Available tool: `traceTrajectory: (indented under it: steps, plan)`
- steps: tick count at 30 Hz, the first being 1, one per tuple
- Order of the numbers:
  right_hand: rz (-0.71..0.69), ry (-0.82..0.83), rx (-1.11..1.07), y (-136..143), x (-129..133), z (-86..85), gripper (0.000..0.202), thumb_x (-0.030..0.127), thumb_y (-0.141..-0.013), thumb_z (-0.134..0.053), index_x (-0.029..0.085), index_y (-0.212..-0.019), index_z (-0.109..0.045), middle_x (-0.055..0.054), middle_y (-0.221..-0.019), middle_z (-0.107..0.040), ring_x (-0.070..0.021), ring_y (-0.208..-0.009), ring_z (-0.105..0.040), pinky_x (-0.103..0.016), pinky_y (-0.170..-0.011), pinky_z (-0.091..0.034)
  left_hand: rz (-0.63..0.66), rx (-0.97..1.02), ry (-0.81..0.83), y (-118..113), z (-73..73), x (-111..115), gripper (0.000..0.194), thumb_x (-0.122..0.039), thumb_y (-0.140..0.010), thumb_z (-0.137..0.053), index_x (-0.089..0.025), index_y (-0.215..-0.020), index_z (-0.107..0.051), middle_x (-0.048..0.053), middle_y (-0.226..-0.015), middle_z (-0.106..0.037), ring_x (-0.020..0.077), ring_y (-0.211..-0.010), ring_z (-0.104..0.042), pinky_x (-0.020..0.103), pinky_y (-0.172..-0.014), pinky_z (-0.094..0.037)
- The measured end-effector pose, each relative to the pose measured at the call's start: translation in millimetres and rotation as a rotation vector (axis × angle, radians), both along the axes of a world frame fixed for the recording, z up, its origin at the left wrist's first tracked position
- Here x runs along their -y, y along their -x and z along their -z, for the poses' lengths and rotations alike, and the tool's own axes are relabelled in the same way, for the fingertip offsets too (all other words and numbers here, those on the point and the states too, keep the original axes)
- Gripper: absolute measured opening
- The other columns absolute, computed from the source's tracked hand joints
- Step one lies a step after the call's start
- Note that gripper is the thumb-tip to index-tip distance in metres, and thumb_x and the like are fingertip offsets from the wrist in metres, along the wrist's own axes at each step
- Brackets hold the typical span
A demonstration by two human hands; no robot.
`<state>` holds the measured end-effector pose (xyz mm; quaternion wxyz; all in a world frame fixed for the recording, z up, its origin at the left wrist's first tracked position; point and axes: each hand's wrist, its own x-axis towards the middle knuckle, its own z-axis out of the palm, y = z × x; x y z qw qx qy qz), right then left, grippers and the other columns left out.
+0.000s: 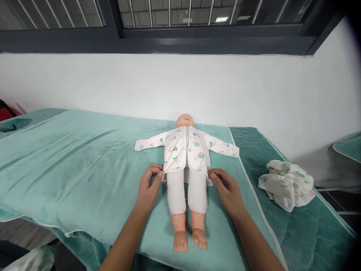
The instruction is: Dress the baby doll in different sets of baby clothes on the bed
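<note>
Left hand (149,186), right hand (228,189) pinch one jacket (175,154) on one doll (176,192).

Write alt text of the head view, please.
A person's left hand and right hand hold the hem of a white printed fabric jacket on a plastic baby doll lying face-up on a pale-green plush blanket. A crumpled white printed cloth lies at right.

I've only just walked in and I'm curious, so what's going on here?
A person is handling the white printed jacket on a baby doll. Their left hand and right hand hold its lower edge, one at each side. The doll lies on its back on a light green blanket, both sleeves stretched outward. A crumpled printed cloth lies off to the right.
</note>
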<state>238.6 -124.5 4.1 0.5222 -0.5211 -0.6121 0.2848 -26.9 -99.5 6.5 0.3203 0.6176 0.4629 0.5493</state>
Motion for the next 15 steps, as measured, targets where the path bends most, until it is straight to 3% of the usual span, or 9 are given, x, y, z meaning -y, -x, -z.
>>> traceTrajectory:
  steps: [4, 9, 12, 15]
  plan:
    - [0.021, -0.024, 0.023, 1, 1, -1.1, 0.021, 0.038, -0.095, -0.054, 0.021, -0.085, -0.063, -0.001, -0.080, -0.062, -0.0169, -0.076, -0.056, -0.030, -0.073, -0.044, 0.035, 0.026, 0.035, 0, 1.3, 0, 0.018, -0.032, -0.094, -0.054, -0.020, -0.080, -0.053, 0.002, -0.086, -0.058, 0.0148, -0.080, -0.052, 0.029, -0.075, -0.042]
    - [0.074, -0.120, 0.024, 3, 0, 1.4, 0.016, 0.035, -0.091, -0.060, 0.024, -0.102, -0.063, -0.004, -0.102, -0.064, -0.0198, -0.095, -0.059, -0.034, -0.082, -0.048, 0.002, 0.035, 0.049, -1, 1.7, 0, 0.017, -0.035, -0.092, -0.057, -0.020, -0.083, -0.056, 0.002, -0.084, -0.059, 0.0153, -0.079, -0.053, 0.029, -0.074, -0.042]
    - [0.112, -0.082, -0.045, 2, -4, 4.7, 0.020, 0.038, -0.091, -0.059, 0.023, -0.104, -0.064, -0.005, -0.106, -0.066, -0.0212, -0.102, -0.060, -0.036, -0.088, -0.048, -0.010, 0.087, 0.085, 0, 1.2, 1, 0.019, -0.038, -0.093, -0.055, -0.020, -0.085, -0.057, 0.001, -0.079, -0.059, 0.0149, -0.077, -0.055, 0.029, -0.075, -0.044]
    - [0.246, 0.027, -0.191, -4, -11, 8.5, 0.031, 0.043, -0.088, -0.061, 0.021, -0.109, -0.064, -0.008, -0.112, -0.067, -0.0234, -0.106, -0.062, -0.041, -0.096, -0.048, -0.058, 0.151, 0.130, 1, -1.8, -2, 0.020, -0.039, -0.093, -0.055, -0.020, -0.086, -0.058, -0.001, -0.075, -0.058, 0.0132, -0.073, -0.054, 0.028, -0.073, -0.045]
